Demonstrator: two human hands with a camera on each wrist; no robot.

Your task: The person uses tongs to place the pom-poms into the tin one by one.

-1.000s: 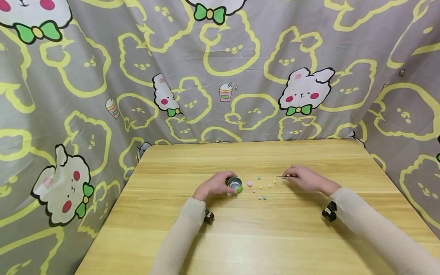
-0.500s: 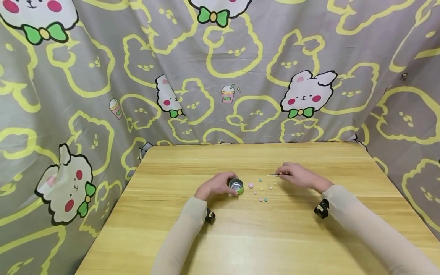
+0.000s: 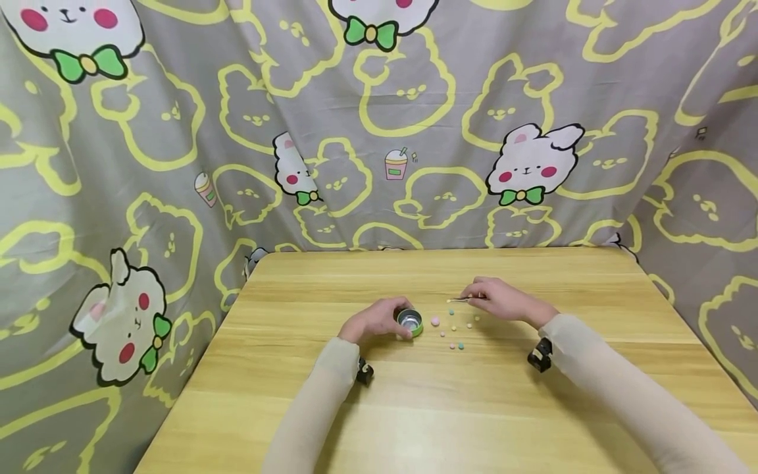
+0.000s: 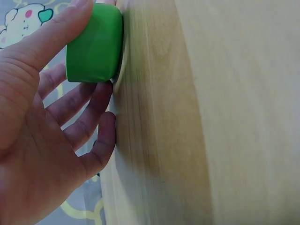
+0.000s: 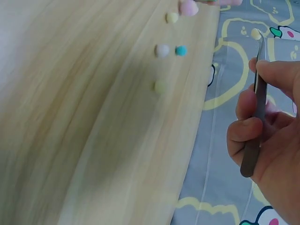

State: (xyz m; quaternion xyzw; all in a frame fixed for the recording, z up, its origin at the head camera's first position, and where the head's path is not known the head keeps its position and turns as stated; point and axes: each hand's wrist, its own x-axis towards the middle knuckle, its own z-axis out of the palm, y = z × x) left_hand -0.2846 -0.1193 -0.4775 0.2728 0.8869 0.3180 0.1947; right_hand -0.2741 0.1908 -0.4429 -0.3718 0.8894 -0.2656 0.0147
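Observation:
My left hand [image 3: 381,317] holds a small round green tin [image 3: 410,322] on the table, thumb and fingers around its side. The tin is open at the top with a shiny metal inside; in the left wrist view its green wall [image 4: 95,44] shows under the thumb. My right hand [image 3: 503,300] grips metal tweezers [image 5: 255,122] between thumb and fingers. At the tweezers' tip is a pale yellow pom-pom [image 5: 256,33], held above the table. Several small pom-poms lie right of the tin, among them a larger pink one [image 3: 435,321] and a teal one [image 3: 461,345].
The wooden table [image 3: 379,408] reaches back to a grey patterned curtain [image 3: 331,85], which also hangs on the left and right. A white pom-pom [image 5: 161,50] and a pale yellow-green one [image 5: 160,87] lie nearest the right hand.
My right hand has moved left toward the tin, carrying the tweezers and the pale yellow pom-pom. The left hand stays on the tin. The head view has shifted slightly.

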